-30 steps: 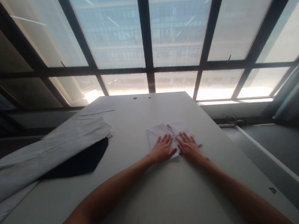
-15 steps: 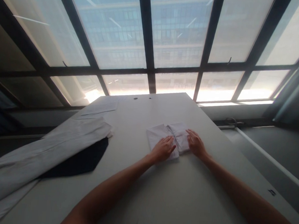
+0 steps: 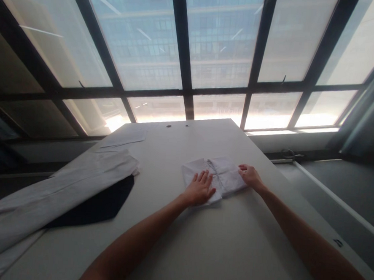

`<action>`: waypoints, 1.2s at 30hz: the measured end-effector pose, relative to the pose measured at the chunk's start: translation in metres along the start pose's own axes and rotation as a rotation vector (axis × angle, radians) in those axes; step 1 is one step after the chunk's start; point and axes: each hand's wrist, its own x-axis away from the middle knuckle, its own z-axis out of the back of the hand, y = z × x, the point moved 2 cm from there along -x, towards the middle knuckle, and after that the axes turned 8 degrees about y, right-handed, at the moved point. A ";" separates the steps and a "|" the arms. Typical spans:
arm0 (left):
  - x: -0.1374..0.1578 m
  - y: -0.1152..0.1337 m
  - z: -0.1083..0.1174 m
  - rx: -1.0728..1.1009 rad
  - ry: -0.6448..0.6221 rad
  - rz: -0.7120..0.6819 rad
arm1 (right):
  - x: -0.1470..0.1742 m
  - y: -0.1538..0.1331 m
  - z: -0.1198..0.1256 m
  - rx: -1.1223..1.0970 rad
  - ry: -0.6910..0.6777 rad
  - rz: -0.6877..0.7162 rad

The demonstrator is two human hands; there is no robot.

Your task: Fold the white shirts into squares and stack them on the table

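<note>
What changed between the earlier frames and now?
The right hand moved rightward from near the middle of the folded white cloth to its right edge; its grip is unclear. The left hand stayed palm-down on the left part. The dark cloth stayed put.

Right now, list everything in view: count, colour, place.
table: one, white, centre
folded cloth: one, white, mid-table
long cloth: count unclear, white, left
dark cloth: one, navy, partly under long cloth
sheets: some, white, far left
small item: one, dark, table's right
spots: two, dark, table's far end
window frame: one, dark, beyond table
curtain: one, blue-grey, far right
rail: one, white, right
left hand: one, bare, on folded cloth
right hand: one, bare, folded cloth's right edge
</note>
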 end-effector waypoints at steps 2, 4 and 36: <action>0.004 0.000 0.003 0.008 -0.027 -0.034 | -0.001 -0.002 0.005 -0.083 -0.029 -0.084; 0.007 -0.003 0.008 0.035 -0.082 -0.060 | 0.000 -0.002 0.011 -0.189 -0.128 -0.158; 0.012 0.018 0.009 0.332 0.182 0.099 | 0.025 -0.129 -0.009 -0.498 -0.322 -0.097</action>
